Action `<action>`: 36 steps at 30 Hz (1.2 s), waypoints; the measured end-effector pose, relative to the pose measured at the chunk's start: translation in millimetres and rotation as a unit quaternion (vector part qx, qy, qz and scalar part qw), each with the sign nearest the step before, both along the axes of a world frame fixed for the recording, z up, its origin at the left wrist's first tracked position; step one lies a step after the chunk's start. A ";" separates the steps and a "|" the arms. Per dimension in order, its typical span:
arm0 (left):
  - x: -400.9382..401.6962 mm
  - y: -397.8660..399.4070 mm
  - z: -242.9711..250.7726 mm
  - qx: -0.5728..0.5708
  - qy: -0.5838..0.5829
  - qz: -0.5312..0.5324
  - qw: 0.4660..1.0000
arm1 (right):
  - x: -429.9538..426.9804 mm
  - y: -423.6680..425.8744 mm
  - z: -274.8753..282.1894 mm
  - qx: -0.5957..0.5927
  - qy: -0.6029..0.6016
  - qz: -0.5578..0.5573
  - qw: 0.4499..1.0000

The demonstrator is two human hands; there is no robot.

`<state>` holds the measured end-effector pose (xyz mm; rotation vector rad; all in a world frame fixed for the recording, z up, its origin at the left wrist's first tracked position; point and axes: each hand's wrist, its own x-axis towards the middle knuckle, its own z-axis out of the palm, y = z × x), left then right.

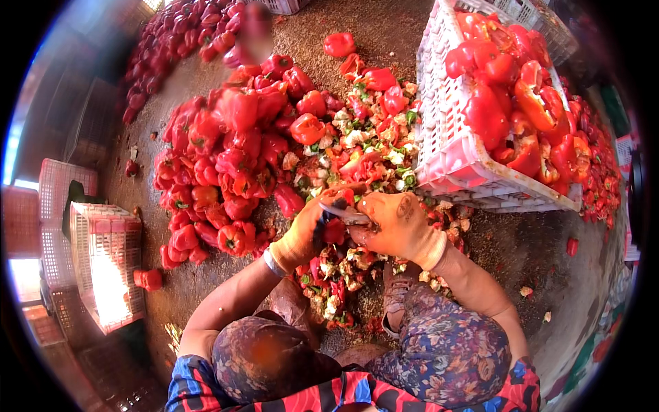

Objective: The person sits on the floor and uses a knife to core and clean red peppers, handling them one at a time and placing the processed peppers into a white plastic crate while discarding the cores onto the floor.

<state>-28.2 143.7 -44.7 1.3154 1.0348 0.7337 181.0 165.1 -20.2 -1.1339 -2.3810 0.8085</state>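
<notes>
My left hand (pixel 304 232) and my right hand (pixel 399 226), both in orange work gloves, meet in front of my knees. A curved knife blade (pixel 345 212) lies between them; my right hand appears closed around its handle, though the fingers are partly hidden. My left hand is closed on a red bell pepper (pixel 334 230), which shows below the blade, partly covered by the glove. Under and beyond the hands spread pepper cores and seeds (pixel 355 138). To the left is a large heap of whole red bell peppers (pixel 226 149).
A white plastic crate (pixel 447 113) of cut red peppers (pixel 525 92) stands at the right. More peppers (pixel 180 31) cover the floor at the upper left, and others (pixel 597 159) lie beyond the crate. Another crate (pixel 105 257) stands at the left. Seeds litter the wet floor.
</notes>
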 end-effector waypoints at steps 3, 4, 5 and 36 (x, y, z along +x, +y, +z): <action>-4.4 8.0 11.1 0.028 0.038 -0.084 0.995 | -3.5 -1.7 -6.5 0.007 0.009 -0.005 1.000; -8.3 9.4 7.1 0.149 0.080 -0.137 0.976 | -6.0 -3.0 -4.7 0.033 0.009 -0.010 0.999; -8.0 5.7 3.9 0.149 0.054 -0.106 0.982 | -7.5 -2.9 -4.4 0.028 0.008 -0.005 1.000; 31.8 -22.2 -50.2 -0.196 -0.082 0.271 0.939 | -16.5 2.8 -90.3 -0.064 0.047 -0.255 0.964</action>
